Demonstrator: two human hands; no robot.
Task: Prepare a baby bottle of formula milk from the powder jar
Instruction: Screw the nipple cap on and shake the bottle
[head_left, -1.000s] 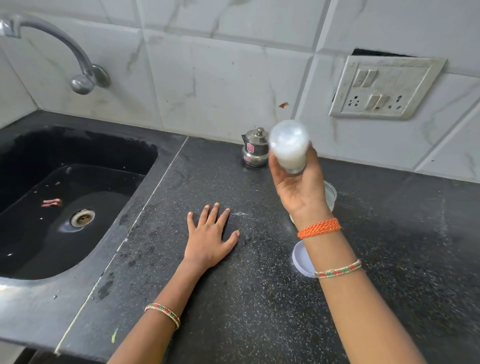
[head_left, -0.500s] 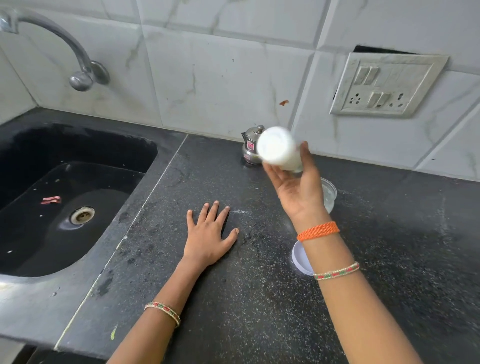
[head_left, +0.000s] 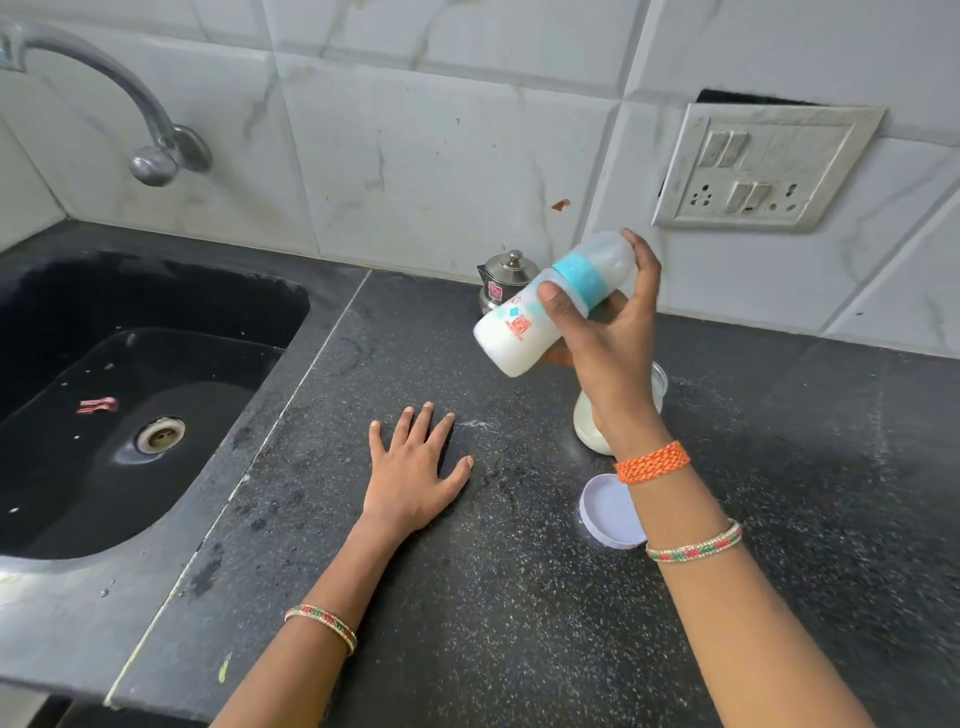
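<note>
My right hand (head_left: 608, 353) grips a baby bottle (head_left: 519, 335) with a teal collar and a clear cap, held in the air above the counter. The bottle is tilted, base down-left, cap up-right, and white milk fills its lower part. Under my right wrist stands the open powder jar (head_left: 589, 428), mostly hidden, with pale powder inside. Its white lid (head_left: 605, 512) lies flat on the counter nearer to me. My left hand (head_left: 410, 478) rests flat on the black counter, fingers spread, holding nothing.
A small steel pot (head_left: 501, 283) with a lid stands at the back wall behind the bottle. A black sink (head_left: 130, 395) with a tap (head_left: 150, 150) is on the left. A switch and socket plate (head_left: 758, 166) is on the tiled wall.
My right hand has swung the bottle from base-toward-camera to a sideways tilt, so its teal collar and cap now show. The left hand has stayed flat on the counter.
</note>
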